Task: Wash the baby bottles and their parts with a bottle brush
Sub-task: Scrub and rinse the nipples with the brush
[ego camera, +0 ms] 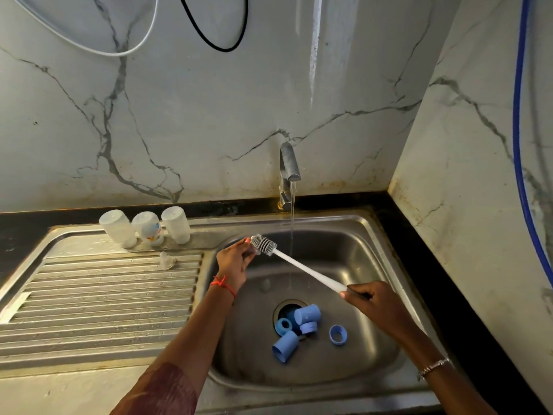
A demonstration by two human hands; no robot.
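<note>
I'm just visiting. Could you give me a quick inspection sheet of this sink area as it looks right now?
Surface: steel sink, tap running; ribbed drainboard.
Job's things: three clear bottles upside down behind the drainboard; clear nipple on it; blue caps and rings round the drain; bottle brush.
Clutter: nothing seen.
Hands: right hand grips the brush handle; left hand pinches a small clear part at the bristles.
Cables: white cable, black cable, blue hose on the walls.
Surroundings: marble-look walls, black counter.

Left hand [232, 260], right hand [369, 301]: curled grip each
</note>
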